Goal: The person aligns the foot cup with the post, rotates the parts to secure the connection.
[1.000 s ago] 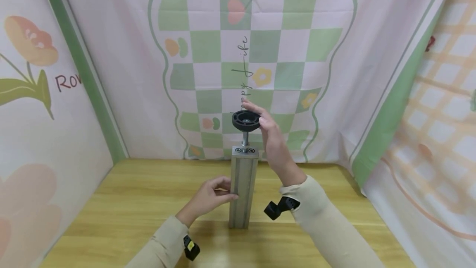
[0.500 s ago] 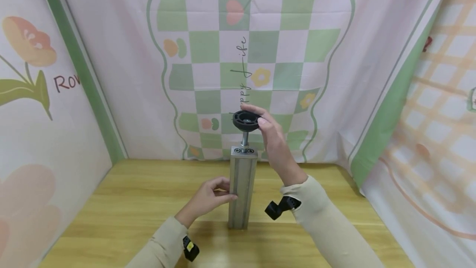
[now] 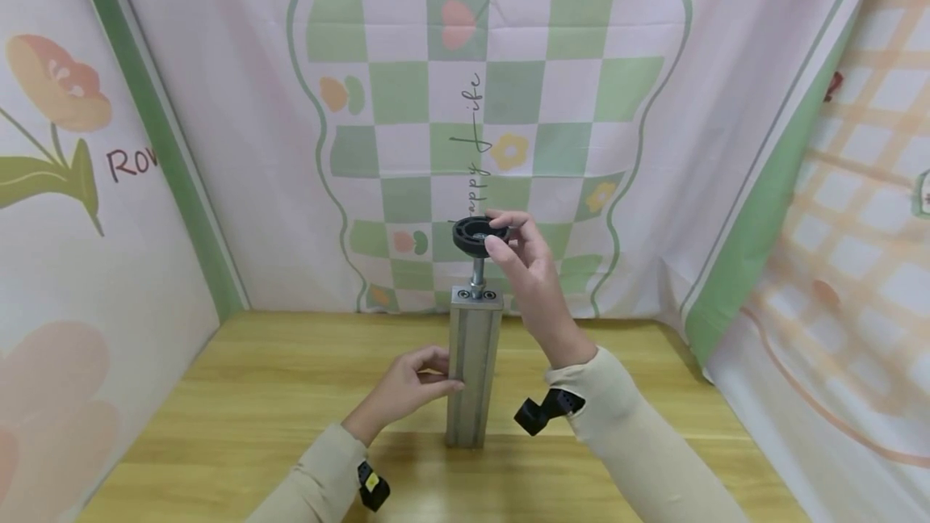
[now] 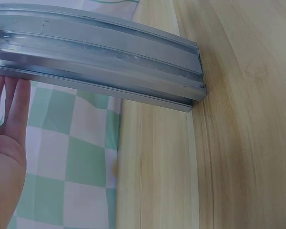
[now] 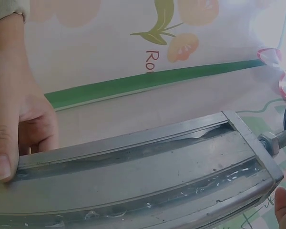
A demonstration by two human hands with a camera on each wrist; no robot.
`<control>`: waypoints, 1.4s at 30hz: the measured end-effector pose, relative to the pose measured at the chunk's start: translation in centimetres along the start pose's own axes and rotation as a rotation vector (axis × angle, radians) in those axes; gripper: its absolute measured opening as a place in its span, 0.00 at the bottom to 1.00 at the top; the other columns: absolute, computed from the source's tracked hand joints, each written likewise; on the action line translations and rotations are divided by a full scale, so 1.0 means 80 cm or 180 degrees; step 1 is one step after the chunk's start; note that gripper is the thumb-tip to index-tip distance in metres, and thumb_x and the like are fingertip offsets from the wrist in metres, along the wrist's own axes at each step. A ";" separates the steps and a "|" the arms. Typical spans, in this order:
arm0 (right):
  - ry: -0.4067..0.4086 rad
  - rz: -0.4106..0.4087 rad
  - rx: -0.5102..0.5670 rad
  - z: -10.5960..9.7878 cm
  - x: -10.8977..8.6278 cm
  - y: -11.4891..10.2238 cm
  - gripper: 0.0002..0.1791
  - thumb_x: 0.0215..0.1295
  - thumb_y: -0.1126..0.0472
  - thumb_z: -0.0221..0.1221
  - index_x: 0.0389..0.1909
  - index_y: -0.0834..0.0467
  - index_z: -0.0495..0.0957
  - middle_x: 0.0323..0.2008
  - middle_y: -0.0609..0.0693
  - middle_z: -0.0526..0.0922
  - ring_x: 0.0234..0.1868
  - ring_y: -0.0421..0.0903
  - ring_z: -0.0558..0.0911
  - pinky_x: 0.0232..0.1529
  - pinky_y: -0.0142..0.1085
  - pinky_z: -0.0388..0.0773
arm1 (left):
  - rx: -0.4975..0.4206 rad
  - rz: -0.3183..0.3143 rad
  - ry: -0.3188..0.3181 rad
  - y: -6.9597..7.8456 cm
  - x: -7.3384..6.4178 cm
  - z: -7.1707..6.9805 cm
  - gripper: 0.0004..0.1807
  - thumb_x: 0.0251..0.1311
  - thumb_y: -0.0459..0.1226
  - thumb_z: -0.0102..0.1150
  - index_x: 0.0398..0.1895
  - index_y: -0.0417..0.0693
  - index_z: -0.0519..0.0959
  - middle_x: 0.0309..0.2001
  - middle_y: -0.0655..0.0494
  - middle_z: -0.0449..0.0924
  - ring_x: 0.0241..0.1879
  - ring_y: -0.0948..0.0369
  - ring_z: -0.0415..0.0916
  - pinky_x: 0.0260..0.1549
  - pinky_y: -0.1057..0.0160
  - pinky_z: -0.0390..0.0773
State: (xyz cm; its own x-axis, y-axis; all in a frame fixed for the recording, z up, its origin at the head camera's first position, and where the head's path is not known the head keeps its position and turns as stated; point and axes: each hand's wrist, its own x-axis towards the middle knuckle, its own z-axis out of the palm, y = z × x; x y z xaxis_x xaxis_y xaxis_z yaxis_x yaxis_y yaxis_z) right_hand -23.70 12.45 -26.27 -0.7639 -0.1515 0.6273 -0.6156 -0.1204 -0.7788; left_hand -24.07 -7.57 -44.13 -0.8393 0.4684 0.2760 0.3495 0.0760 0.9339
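Observation:
A silver aluminium profile stands upright on the wooden table, with a screwed-on end plate on top. From the plate a threaded stem rises through a nut to a black round levelling foot, its hollow side up. My left hand grips the profile about midway from the left, thumb on the near face, as the right wrist view also shows. At the foot's right side my right hand pinches the rim between thumb and fingers. Only its fingertips enter the right wrist view.
The yellowish wooden table runs back to a checkered curtain. Printed cloth also hangs at the left and right sides. Black camera mounts sit on both wrists.
My right hand's fingers have gone from nearly straight beside the rim to bent over it, with the thumb shifted left along the foot. The left hand and profile keep their place.

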 end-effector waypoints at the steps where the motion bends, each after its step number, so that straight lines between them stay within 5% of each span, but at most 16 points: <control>1: 0.0038 0.0021 0.0000 0.000 0.000 0.000 0.12 0.68 0.58 0.55 0.49 0.55 0.69 0.66 0.58 0.67 0.50 0.54 0.74 0.49 0.34 0.77 | 0.0000 -0.0004 -0.0001 0.000 0.000 0.000 0.15 0.61 0.36 0.71 0.49 0.44 0.80 0.45 0.50 0.81 0.45 0.56 0.82 0.45 0.61 0.85; 8: 0.0120 -0.0029 -0.0171 0.002 -0.003 -0.004 0.16 0.64 0.58 0.63 0.46 0.53 0.67 0.61 0.54 0.67 0.46 0.51 0.71 0.40 0.32 0.78 | 0.0000 0.0010 0.0012 0.003 -0.001 0.001 0.15 0.60 0.34 0.71 0.49 0.42 0.80 0.45 0.50 0.81 0.45 0.56 0.81 0.46 0.61 0.85; 16: 0.0131 -0.0413 -0.0650 0.001 0.000 -0.001 0.31 0.62 0.39 0.66 0.46 0.60 0.67 0.54 0.49 0.68 0.53 0.48 0.69 0.56 0.47 0.64 | -0.0101 -0.0060 0.0000 0.002 0.000 0.001 0.16 0.61 0.33 0.70 0.50 0.41 0.80 0.44 0.49 0.81 0.45 0.55 0.81 0.46 0.60 0.85; 24: 0.0043 -0.0311 -0.0213 -0.005 0.001 0.002 0.30 0.72 0.39 0.52 0.58 0.62 0.68 0.64 0.57 0.67 0.60 0.53 0.70 0.62 0.47 0.68 | -0.0116 -0.0111 -0.0002 0.001 -0.001 0.001 0.17 0.61 0.34 0.70 0.51 0.40 0.79 0.44 0.49 0.80 0.44 0.54 0.82 0.45 0.61 0.85; 30: -0.0392 -0.0283 0.0069 -0.009 0.011 0.001 0.33 0.79 0.48 0.33 0.68 0.70 0.64 0.72 0.53 0.65 0.73 0.52 0.61 0.73 0.52 0.50 | -0.0064 -0.0076 -0.0008 0.000 0.000 0.001 0.17 0.60 0.34 0.71 0.51 0.40 0.79 0.44 0.49 0.81 0.45 0.54 0.82 0.45 0.60 0.85; 36: -0.0719 -0.0092 0.0326 -0.017 0.014 0.006 0.30 0.80 0.51 0.32 0.69 0.65 0.66 0.73 0.53 0.65 0.74 0.49 0.59 0.74 0.54 0.47 | -0.0099 -0.0027 -0.0023 -0.001 0.001 0.001 0.17 0.60 0.34 0.70 0.51 0.41 0.79 0.44 0.49 0.81 0.45 0.54 0.81 0.46 0.60 0.85; 42: -0.0787 -0.0195 0.0477 -0.022 0.016 0.013 0.24 0.79 0.52 0.37 0.66 0.55 0.73 0.72 0.57 0.66 0.74 0.55 0.60 0.73 0.55 0.50 | -0.0097 -0.0069 -0.0002 -0.001 0.001 0.000 0.17 0.60 0.34 0.71 0.51 0.40 0.79 0.44 0.49 0.81 0.45 0.54 0.81 0.46 0.60 0.85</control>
State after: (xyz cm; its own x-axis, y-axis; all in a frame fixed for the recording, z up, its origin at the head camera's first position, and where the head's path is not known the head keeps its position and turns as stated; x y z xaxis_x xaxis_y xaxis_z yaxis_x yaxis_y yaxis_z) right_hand -25.63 13.85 -26.26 -0.6446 -0.3718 0.6681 -0.6096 -0.2775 -0.7426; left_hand -24.12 -7.53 -44.16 -0.8462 0.4676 0.2555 0.3184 0.0592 0.9461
